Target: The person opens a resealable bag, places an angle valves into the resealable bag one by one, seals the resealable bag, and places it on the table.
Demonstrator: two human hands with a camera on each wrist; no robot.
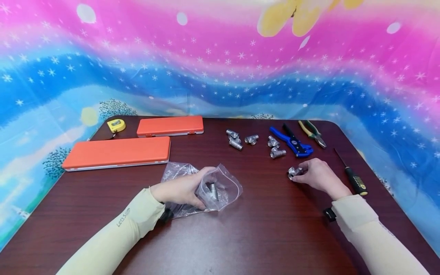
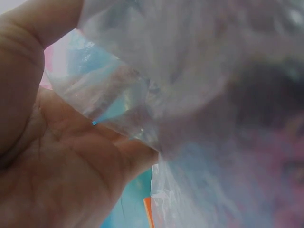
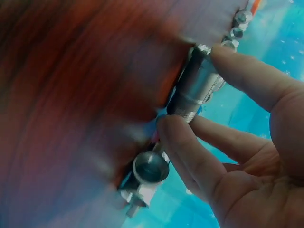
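Observation:
My left hand point(image 1: 185, 187) grips a clear zip bag point(image 1: 228, 191) around its side, holding the mouth open toward the right. Inside the bag lies a silvery metal pipe fitting point(image 1: 214, 191). In the left wrist view the blurred plastic point(image 2: 190, 71) spans from the thumb across the fingers. On the right side of the table, my right hand point(image 1: 319, 173) pinches another metal pipe fitting point(image 1: 293, 172) between thumb and fingertips. The right wrist view shows this fitting's cylindrical body point(image 3: 194, 83) close over the tabletop, with a further round-mouthed fitting point(image 3: 151, 168) just beyond the fingers.
Several metal tee fittings point(image 1: 251, 139) lie at the back middle. Blue wire strippers point(image 1: 295, 145), pliers point(image 1: 313, 133) and a screwdriver point(image 1: 355, 179) lie to the right. Two orange cases point(image 1: 117, 152) and a yellow tape measure point(image 1: 116, 125) are at the left back.

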